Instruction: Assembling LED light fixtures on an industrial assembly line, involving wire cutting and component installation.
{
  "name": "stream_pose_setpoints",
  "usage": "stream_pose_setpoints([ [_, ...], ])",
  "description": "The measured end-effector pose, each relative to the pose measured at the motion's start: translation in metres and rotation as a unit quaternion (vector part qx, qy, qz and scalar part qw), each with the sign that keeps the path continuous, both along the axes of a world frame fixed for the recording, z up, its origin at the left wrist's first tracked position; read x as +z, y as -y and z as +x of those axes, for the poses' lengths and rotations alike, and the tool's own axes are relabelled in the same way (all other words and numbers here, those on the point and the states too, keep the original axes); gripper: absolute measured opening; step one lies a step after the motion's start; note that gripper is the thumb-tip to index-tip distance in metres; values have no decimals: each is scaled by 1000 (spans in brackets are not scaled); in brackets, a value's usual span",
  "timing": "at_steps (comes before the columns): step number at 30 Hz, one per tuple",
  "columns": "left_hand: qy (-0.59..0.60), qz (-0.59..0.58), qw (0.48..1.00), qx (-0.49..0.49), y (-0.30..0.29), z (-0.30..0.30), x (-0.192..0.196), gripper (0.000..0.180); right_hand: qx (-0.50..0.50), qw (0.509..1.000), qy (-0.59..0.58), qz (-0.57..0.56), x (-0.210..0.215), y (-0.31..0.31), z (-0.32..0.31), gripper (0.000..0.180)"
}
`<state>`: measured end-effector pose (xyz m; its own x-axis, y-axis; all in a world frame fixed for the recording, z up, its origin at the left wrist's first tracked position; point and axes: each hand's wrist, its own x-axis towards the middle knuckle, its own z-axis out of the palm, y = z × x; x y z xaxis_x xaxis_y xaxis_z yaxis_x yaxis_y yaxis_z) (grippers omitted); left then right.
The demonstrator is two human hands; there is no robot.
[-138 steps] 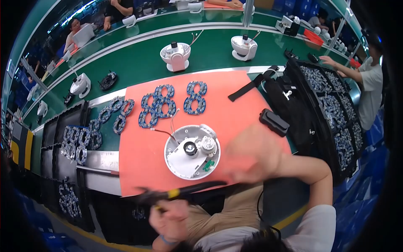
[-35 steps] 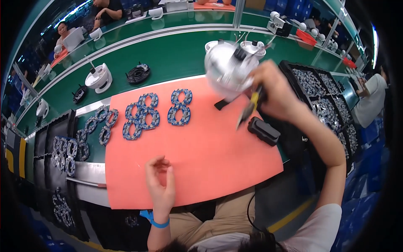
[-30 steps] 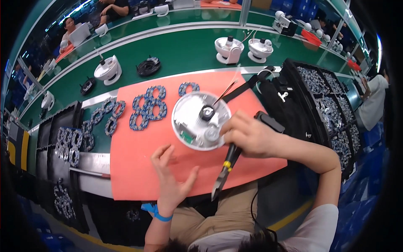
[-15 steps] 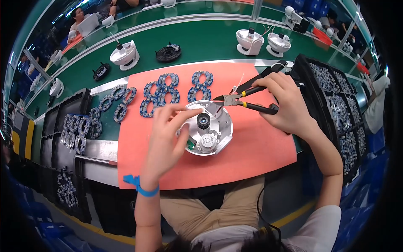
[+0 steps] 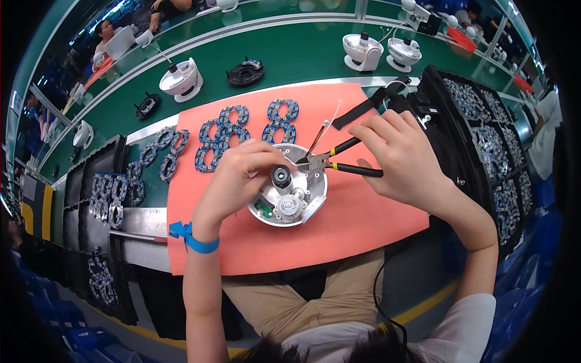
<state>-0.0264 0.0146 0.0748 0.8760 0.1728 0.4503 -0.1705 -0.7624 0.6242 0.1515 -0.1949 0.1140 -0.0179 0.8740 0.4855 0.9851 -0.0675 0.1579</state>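
A white round camera housing [image 5: 289, 201] lies open on the orange mat [image 5: 363, 218], showing a black lens and a small motor inside. My left hand [image 5: 239, 178] grips its left rim, fingers over the top edge. My right hand [image 5: 402, 160] holds black-and-yellow pliers [image 5: 339, 164], their jaws at the housing's upper right edge where thin wires stick out. A blue band circles my left wrist.
Figure-eight blue circuit boards [image 5: 221, 136] lie on the mat's far side and in black trays [image 5: 112, 193] at left. A black tray of parts [image 5: 484, 139] stands at right. White camera units [image 5: 181, 80] sit on the green conveyor [image 5: 290, 60]. Other people work beyond.
The housing came down from mid-air onto the mat. My left hand moved from the mat's near edge onto the housing, and the pliers' jaws came in to its rim.
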Motion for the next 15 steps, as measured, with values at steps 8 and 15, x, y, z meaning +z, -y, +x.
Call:
stream_pose_setpoints([
  [8,11,-72,997,7,2,0,-4,32,-1,1000,-10,-14,-4,-6,-2,35],
  [15,26,-69,997,8,3,1,-2,29,5,1000,-10,12,-10,-6,4,24],
])
